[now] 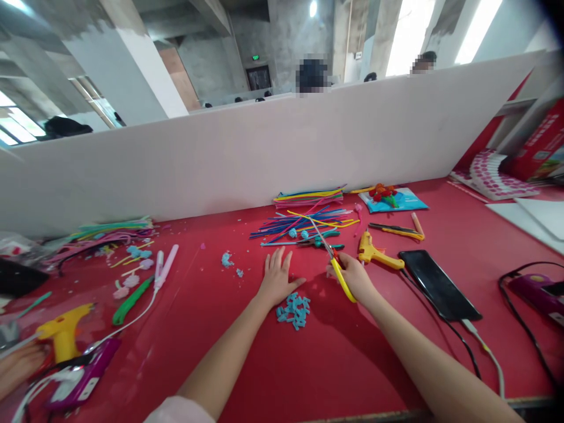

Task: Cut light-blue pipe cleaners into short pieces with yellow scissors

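Note:
My right hand (pixel 355 275) grips yellow-handled scissors (pixel 333 262), blades pointing up and away toward a loose pile of coloured pipe cleaners (pixel 304 222). My left hand (pixel 277 277) lies flat on the red table (pixel 247 352) with its fingers stretched out, holding nothing. Just below it sits a small heap of cut light-blue fuzzy pieces (pixel 294 309). A few more blue bits (pixel 227 260) lie to its left.
A yellow glue gun (pixel 374 253), a black phone (pixel 438 284) with its cable, and a purple device (pixel 535 289) lie to the right. At left are another yellow glue gun (pixel 64 330), pipe cleaners (pixel 106 232) and another person's hand (pixel 17 364). A white partition (pixel 264 153) stands behind.

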The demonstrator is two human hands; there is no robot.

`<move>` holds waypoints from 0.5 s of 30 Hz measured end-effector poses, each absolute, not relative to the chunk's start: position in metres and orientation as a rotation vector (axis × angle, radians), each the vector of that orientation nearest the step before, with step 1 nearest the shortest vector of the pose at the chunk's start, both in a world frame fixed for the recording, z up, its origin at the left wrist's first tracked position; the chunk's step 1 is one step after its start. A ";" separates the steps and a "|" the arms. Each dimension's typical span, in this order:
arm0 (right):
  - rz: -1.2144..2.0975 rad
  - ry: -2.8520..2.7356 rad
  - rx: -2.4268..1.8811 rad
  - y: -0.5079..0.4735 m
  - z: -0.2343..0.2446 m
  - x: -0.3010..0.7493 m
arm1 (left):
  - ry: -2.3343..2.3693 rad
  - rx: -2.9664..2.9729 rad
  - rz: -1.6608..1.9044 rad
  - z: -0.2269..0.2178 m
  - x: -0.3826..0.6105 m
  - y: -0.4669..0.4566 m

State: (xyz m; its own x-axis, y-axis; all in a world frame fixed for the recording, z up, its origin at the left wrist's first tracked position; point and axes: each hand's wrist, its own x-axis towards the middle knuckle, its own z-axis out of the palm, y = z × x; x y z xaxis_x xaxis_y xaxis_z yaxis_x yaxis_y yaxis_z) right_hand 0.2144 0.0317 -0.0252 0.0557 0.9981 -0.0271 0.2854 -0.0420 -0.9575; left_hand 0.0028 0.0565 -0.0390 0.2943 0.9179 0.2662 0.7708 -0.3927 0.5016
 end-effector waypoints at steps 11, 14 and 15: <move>1.040 -1.418 -1.485 0.032 -0.026 0.215 | 1.452 2.173 0.550 -0.019 -0.035 0.054; 1.023 -1.438 -1.497 0.032 -0.029 0.214 | 1.427 2.156 0.489 -0.019 -0.035 0.047; 1.018 -1.445 -1.500 0.032 -0.030 0.213 | 1.422 2.150 0.482 -0.019 -0.034 0.046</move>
State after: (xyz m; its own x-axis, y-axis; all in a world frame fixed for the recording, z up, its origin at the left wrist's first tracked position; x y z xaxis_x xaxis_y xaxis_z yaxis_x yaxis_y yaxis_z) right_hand 0.2132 0.0320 -0.0301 0.0239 0.9995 -0.0199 0.3554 -0.0271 -0.9343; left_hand -0.0340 0.0462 -0.0191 0.3878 0.9217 0.0124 0.7392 -0.3190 0.5931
